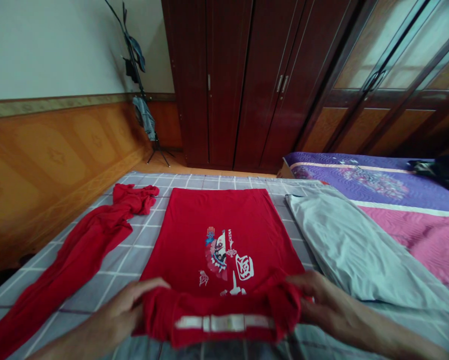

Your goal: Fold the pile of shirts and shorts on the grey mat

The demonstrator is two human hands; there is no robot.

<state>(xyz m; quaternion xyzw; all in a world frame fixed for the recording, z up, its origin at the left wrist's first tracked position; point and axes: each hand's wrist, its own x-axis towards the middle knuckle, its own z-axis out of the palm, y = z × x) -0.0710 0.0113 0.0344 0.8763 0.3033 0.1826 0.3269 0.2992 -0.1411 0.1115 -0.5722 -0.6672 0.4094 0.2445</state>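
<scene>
A red T-shirt [194, 220] with a printed white and multicoloured design lies spread on the bed, its hem toward the wardrobe. Its near end, with the collar and a pale neck tape, is raised and bunched between my hands. On the left side of this bunched part, my left hand [129, 305] has its fingers closed on the cloth. My right hand [318, 295] grips the opposite side in the same way. Some fingertips of both hands are hidden by the fabric.
Crumpled red cloth [89, 240] stretches along the bed's left. A pale grey-green garment [352, 245] lies to the right. The grey checked sheet [115, 270] shows between them. Beyond are a dark red wardrobe [228, 90], a coat stand [134, 65] and a purple and pink bed cover [359, 180].
</scene>
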